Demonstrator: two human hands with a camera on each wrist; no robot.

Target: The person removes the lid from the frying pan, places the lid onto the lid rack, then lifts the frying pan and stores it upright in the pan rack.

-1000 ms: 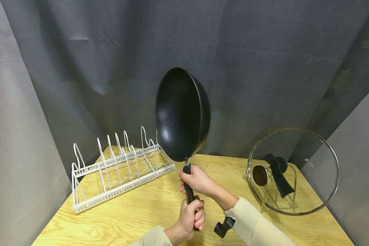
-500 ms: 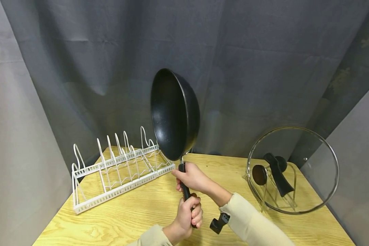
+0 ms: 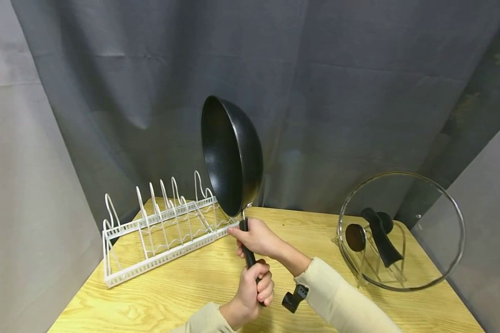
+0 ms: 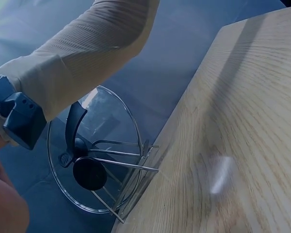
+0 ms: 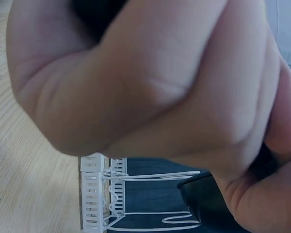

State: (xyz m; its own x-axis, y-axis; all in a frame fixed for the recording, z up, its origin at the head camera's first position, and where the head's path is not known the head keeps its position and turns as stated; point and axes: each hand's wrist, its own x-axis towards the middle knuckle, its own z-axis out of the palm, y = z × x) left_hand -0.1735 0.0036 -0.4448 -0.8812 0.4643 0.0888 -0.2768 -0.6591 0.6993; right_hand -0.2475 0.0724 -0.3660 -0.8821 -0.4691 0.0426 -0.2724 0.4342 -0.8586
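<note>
A deep black wok (image 3: pixel 243 152) is held up above the table, its hollow facing left and its bowl up. My right hand (image 3: pixel 259 238) grips the upper part of its black handle (image 3: pixel 248 254), the thumb along the side. Below it, my left hand (image 3: pixel 252 289) grips the handle's lower end, fingers wrapped round. Behind and left of the wok's bowl stands a white wire rack (image 3: pixel 162 254); the bowl overlaps its right end in the head view. Curled fingers (image 5: pixel 136 97) fill much of the right wrist view, with the wok (image 5: pixel 208 204) partly hidden behind them.
At the right, a glass lid (image 3: pixel 433 277) with a black handle stands on edge in a wire holder (image 3: pixel 402 259). The wooden table (image 3: pixel 183 296) is backed by a grey curtain (image 3: pixel 358 115). A black device (image 3: pixel 295 298) hangs at the right cuff.
The wok has shifted left, towards the rack, and turned so more of its outer side shows. Both hands have moved slightly left with the handle, keeping their grip.
</note>
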